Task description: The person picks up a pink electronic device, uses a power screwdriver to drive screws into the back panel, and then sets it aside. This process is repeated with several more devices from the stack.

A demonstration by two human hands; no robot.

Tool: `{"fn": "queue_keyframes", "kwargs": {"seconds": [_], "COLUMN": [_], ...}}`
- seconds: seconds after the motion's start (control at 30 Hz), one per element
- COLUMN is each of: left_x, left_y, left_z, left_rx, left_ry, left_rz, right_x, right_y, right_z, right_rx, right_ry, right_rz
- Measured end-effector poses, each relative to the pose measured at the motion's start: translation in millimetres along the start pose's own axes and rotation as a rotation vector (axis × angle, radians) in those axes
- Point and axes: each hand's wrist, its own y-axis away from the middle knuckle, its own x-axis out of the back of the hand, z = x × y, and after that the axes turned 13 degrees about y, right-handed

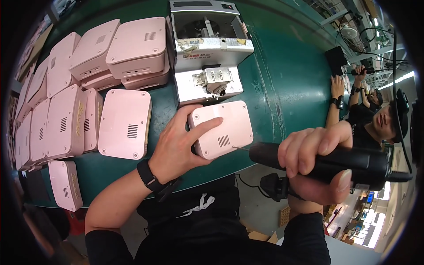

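My left hand (176, 140) grips a pale pink plastic housing (233, 121) by its left side, thumb at the near corner and index finger lying across the top. The housing has rounded corners, a slotted vent and screw holes in its upper face. My right hand (309, 152) is wrapped round a black electric screwdriver (360, 161), held nearly level from the right. Its thin bit reaches the housing's near edge, close to the vent; whether it sits in a hole I cannot tell. Another pink housing (121, 115) lies on the table left of my left hand.
A silver screw feeder (212, 49) stands just beyond the held housing. Several pink housings (64, 119) are stacked and leaning at the left of the green table (293, 106). A co-worker (380, 121) sits at the right. A cable (394, 88) hangs near the screwdriver's rear end.
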Motion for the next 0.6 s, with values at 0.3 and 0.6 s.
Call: {"fn": "queue_keyframes", "kwargs": {"seconds": [0.3,0.6], "left_x": [0.1,5.8], "left_y": [-2.9,4.7], "left_z": [-1.6,-0.8], "left_rx": [-0.015,-0.027], "left_ry": [-0.007,0.017], "left_rz": [0.011,0.021], "right_x": [-2.7,-1.6], "right_y": [2.4,-4.2], "right_z": [5.1,6.7], "right_rx": [-0.037,0.002], "right_ry": [-0.014,-0.052], "right_rz": [-0.03,-0.157]}}
